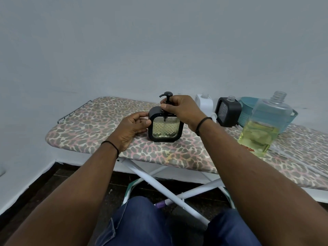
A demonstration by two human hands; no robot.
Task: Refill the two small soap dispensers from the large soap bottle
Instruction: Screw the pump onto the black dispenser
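Black plastic sits under my right hand's fingertips (164, 110): they pinch the collar of the pump head (166, 98) where it screws into the near soap dispenser (166, 126). My right hand (181, 110) should turn that collar squarely, without tilting it, until it seats, I judge. My left hand (132, 127) curls its fingers round the dispenser's left side to stop it spinning; keeping the base flat on the ironing board (85, 125) matters most. The dispenser stands upright near the board's front edge, long axis vertical, spout pointing left. Farther right, the second dispenser (228, 111) stands uncapped, and the large soap bottle (262, 125) stands open by the front edge.
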